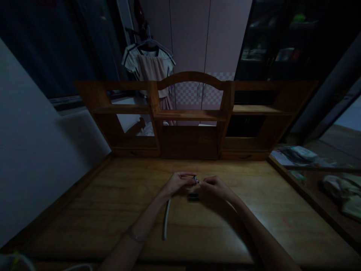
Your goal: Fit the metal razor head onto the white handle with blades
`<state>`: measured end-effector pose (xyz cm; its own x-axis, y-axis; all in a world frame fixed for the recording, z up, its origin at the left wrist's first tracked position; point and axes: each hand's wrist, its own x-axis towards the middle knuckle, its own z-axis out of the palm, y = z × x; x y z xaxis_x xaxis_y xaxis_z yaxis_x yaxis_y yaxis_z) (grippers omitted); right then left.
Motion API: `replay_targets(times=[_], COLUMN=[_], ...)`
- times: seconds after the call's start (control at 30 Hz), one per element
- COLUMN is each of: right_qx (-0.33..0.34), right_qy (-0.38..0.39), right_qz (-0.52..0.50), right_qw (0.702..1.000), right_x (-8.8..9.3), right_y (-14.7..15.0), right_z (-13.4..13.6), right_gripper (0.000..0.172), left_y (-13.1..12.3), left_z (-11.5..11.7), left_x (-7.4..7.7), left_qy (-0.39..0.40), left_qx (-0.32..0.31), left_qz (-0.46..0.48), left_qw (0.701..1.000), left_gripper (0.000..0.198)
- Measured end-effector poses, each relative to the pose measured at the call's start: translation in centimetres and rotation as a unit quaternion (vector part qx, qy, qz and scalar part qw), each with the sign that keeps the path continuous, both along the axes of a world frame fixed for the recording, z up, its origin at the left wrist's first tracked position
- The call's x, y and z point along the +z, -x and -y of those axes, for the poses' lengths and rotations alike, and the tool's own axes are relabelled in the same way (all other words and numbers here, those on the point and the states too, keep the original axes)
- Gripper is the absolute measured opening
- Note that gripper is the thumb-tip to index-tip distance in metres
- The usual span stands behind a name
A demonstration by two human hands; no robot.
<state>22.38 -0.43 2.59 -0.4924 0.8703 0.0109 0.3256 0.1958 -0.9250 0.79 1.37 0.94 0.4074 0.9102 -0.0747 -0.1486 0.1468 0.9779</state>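
Small part (196, 180) being handled, seemingly unfinished, remainder unclear; left hand (177, 182) pinching it, right hand (215, 186) working beside, cannot tell grip.

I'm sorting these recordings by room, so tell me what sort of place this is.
Probably a bedroom or study at home: a yellowish-brown wooden desk with brown wooden shelves at its back, a hanging, dark-trimmed white short-sleeved top, and tall pale pink cabinet doors behind.
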Motion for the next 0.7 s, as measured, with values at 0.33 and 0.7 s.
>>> replay_targets(times=[0.33,0.7], right_qx=[-0.067,-0.114], right_qy=[-0.044,-0.171], right_qz=[-0.006,0.092], right_qw=[0.997,0.974], right_x=[-0.8,-0.5], right_y=[0.8,0.9], right_z=[0.6,0.8], right_gripper=[0.048,0.043], left_y=[-0.1,-0.2], left_z=[-0.1,-0.1], left_x=[-0.5,-0.8], left_qy=[0.006,-0.012], left_qx=[0.003,0.004], left_qz=[0.010,0.020], left_qw=[1.000,1.000], left_gripper=[0.056,0.047])
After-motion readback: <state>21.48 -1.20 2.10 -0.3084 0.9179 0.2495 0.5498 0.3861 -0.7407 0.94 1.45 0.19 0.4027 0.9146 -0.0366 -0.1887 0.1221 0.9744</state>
